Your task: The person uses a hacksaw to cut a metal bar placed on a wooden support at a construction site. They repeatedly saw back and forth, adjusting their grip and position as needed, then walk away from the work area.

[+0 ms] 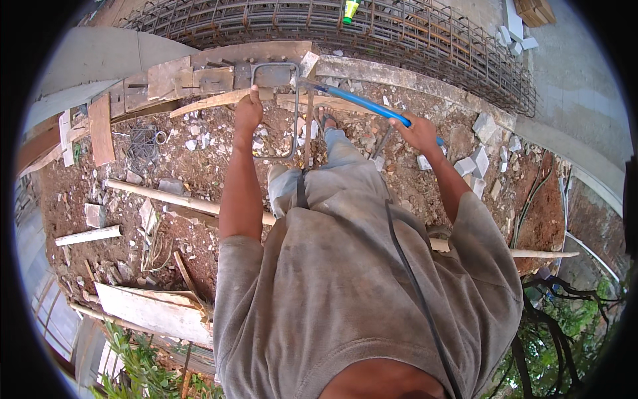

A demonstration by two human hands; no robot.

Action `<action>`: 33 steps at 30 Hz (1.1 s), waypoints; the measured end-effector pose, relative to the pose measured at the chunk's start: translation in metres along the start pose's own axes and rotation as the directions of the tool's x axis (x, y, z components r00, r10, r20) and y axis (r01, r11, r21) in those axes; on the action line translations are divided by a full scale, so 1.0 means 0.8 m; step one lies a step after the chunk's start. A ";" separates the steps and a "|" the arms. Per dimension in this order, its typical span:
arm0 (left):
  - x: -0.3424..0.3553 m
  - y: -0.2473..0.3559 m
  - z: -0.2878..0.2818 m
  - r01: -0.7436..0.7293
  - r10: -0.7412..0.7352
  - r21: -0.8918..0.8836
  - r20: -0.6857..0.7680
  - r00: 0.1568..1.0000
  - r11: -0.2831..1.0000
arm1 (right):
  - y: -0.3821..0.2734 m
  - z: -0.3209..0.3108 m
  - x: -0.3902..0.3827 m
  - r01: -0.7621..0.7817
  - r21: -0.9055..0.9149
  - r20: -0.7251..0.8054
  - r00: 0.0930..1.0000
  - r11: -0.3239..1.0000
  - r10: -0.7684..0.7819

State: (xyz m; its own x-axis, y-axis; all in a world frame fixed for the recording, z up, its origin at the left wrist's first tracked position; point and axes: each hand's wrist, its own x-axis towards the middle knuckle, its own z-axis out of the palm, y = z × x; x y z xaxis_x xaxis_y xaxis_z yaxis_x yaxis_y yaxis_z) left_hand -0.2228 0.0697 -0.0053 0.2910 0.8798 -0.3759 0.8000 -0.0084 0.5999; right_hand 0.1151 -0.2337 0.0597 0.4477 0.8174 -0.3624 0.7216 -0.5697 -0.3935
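My left hand (248, 112) is closed on a thin steel bar bent into a rectangular stirrup (296, 123), gripping one of its long sides. The stirrup's far end lies over a plank with upright metal pins (244, 74). In my right hand (419, 132) is the blue handle of a bar-bending tool (362, 102), fingers wrapped round it. The tool's metal head sits at the stirrup's far right corner, beside the pins. Whether the head touches the bar I cannot tell. A straight, rusty bar (310, 126) runs from there toward my body.
A long cage of tied rebar (425, 50) lies beyond a low concrete edge (425, 86); a green-yellow packet (351, 10) rests on it. Broken blocks (475, 163), a bamboo pole (166, 197) and coiled wire (143, 143) lie on the rubble. Boards (153, 312) stand behind left.
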 end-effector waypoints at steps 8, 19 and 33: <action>-0.001 0.000 -0.002 0.010 -0.011 0.010 0.015 1.000 1.000 | 0.002 0.002 0.073 0.169 -0.103 -0.144 0.973 0.980 -0.183; 0.008 -0.009 0.002 0.023 -0.025 0.054 0.044 0.999 0.998 | -0.043 0.071 -0.017 -0.080 -0.078 -0.215 0.975 0.994 0.062; 0.021 -0.024 0.010 -0.073 0.072 0.026 0.015 0.997 0.997 | 0.016 0.093 -0.044 -0.397 -0.168 -0.062 0.918 0.902 0.393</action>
State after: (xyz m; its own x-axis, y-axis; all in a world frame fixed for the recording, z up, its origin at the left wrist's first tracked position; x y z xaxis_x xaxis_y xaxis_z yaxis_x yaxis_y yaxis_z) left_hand -0.2293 0.0812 -0.0289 0.3560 0.8696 -0.3421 0.7901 -0.0847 0.6070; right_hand 0.0696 -0.2761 0.0044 0.7269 0.5318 -0.4345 0.5618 -0.8244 -0.0691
